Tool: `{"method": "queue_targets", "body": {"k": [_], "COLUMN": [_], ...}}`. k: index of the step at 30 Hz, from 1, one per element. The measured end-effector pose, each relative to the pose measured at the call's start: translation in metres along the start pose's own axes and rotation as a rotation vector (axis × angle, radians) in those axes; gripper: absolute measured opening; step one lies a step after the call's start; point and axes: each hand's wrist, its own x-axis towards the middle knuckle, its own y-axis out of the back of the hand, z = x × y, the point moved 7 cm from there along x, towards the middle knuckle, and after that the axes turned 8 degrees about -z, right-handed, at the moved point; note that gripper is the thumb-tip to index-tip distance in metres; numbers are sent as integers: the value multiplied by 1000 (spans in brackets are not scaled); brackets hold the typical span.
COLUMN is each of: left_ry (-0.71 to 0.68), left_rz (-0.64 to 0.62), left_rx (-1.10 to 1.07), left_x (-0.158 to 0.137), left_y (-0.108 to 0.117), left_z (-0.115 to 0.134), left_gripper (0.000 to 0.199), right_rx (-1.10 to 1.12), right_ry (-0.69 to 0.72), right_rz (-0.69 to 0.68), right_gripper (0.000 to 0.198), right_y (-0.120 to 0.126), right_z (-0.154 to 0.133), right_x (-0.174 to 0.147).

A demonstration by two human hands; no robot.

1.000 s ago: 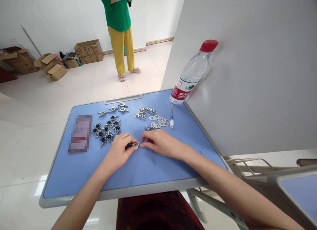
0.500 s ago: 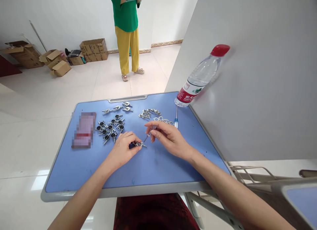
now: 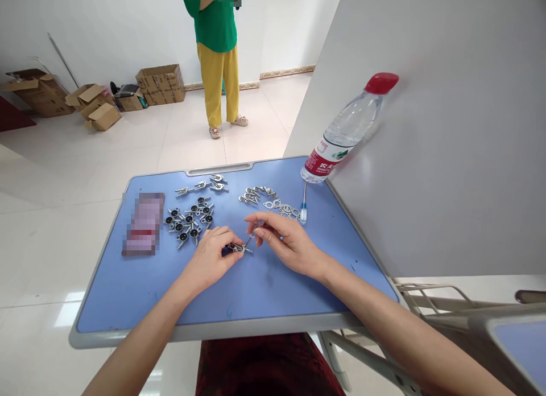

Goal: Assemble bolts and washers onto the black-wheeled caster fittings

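Observation:
On the blue desktop, my left hand (image 3: 212,258) pinches a small metal fitting (image 3: 242,248) between thumb and fingers. Part of the fitting is covered by those fingers. My right hand (image 3: 292,249) is closed on a small screwdriver (image 3: 256,229) with a clear handle. Its thin shaft slants down to the fitting; whether the tip sits in a screw I cannot tell. Left of my left hand lie several similar metal fittings with black round centres (image 3: 190,219). Beyond my right hand are several flat metal plates (image 3: 277,205) and a pile of small bent metal pieces (image 3: 251,196).
Against the grey partition (image 3: 447,157) stands a water bottle (image 3: 336,137). A second screwdriver (image 3: 303,211) lies before it. Several metal brackets (image 3: 200,185) lie at the desk's back, a blurred purple item (image 3: 145,222) at left. A person in green (image 3: 215,26) stands beyond, near cardboard boxes (image 3: 160,84).
My right hand and the screwdriver have shifted slightly left and down, with the handle nearer the fitting. More of the flat plates shows. My left hand stays put on the fitting.

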Motion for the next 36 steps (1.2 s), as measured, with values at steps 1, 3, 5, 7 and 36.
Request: {"method": "queue_targets", "body": {"k": [1,3,5,7,36], "left_ry": [2,4,2,1,0], "left_rz": [-2,-4,-4,-2,13], "left_rx": [0,0,0,4,59], "left_x": [0,0,0,0,-1], "left_y": [0,0,0,0,1], "left_z": [0,0,0,1,4], "left_gripper": [9,9,9,9,5], "right_rx": [1,1,-1,-26,-385], "right_ry": [-6,-14,-11,10,222], "right_rz": [8,17,18,3,174], "right_gripper": [23,22,22,22,13], "right_y": [0,1,2,2,-4], "right_z": [1,1,1,-2,-21], "right_x": [0,0,0,0,4]}}
